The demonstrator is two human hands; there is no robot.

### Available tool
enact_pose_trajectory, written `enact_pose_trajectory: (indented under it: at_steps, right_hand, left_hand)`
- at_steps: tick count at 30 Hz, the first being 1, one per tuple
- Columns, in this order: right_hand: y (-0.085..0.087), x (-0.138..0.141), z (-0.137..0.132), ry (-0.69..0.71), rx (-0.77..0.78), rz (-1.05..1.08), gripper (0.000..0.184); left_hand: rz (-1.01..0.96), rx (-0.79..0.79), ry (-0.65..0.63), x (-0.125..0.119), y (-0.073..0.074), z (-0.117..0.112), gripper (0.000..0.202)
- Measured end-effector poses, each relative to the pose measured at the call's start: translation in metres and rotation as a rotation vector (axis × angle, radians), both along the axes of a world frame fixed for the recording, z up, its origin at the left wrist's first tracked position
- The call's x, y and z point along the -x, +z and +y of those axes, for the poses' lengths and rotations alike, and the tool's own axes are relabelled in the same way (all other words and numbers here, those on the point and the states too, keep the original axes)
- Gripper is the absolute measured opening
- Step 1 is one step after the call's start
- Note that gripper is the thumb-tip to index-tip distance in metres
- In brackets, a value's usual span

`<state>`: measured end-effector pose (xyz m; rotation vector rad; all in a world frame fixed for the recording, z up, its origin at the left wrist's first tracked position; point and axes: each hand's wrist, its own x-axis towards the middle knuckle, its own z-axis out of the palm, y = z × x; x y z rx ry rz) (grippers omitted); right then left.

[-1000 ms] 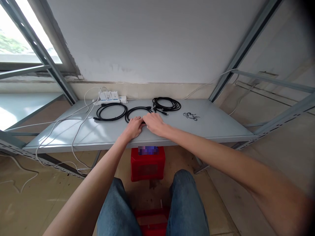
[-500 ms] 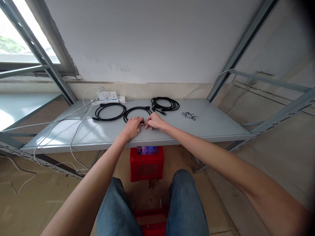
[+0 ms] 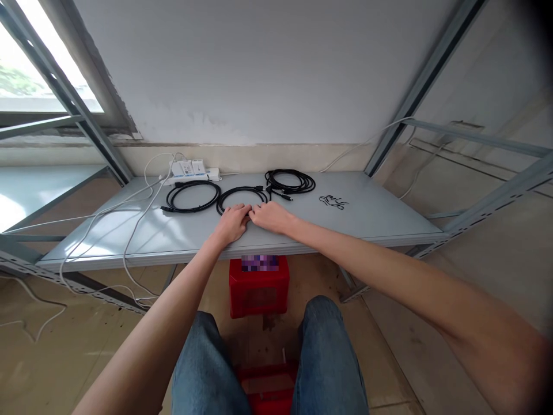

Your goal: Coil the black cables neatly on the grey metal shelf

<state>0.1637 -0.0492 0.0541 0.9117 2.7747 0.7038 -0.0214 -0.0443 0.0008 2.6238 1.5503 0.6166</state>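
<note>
A looped black cable (image 3: 241,189) lies on the grey shelf, and both of my hands are at its near side. My left hand (image 3: 234,223) rests on the shelf with its fingers curled over the near part of the loop. Touching it on the right, my right hand (image 3: 271,217) is closed, thumb and fingers pinched together at the same spot. What lies between those fingertips is hidden. Several thin black ties (image 3: 333,202) lie loose to the right of my right hand.
Another looped black cable (image 3: 193,208) lies to the left, and a thicker black coil (image 3: 298,173) at the back right. A white power strip (image 3: 190,169) with trailing white cords (image 3: 129,236) sits at the back left. Below the shelf (image 3: 371,216) stands a red stool (image 3: 259,294).
My right hand has turned slightly and moved a little left, closing up against my left hand. My left hand and the cable loops stay nearly in place.
</note>
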Motion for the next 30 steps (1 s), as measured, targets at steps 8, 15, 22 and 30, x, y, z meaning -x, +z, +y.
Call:
enact_pose_trajectory:
  at_steps: [8,15,22,30]
  right_hand:
    - [-0.004,-0.006,0.004,0.01,-0.065,-0.001,0.038]
    - [-0.009,-0.006,0.01,0.074,-0.124,0.028,0.042]
    - [-0.008,-0.016,0.016,0.271,-0.134,0.03,0.037]
    - [-0.001,-0.015,0.015,0.308,-0.123,0.006,0.041]
  left_hand:
    - [0.005,0.009,0.011,-0.002,0.002,-0.001,0.021]
    - [-0.007,0.003,0.016,-0.001,0.001,0.0,0.025]
    - [0.023,-0.006,0.042,-0.002,0.001,-0.001,0.023]
    - [0.02,0.016,0.063,-0.002,0.002,0.0,0.021]
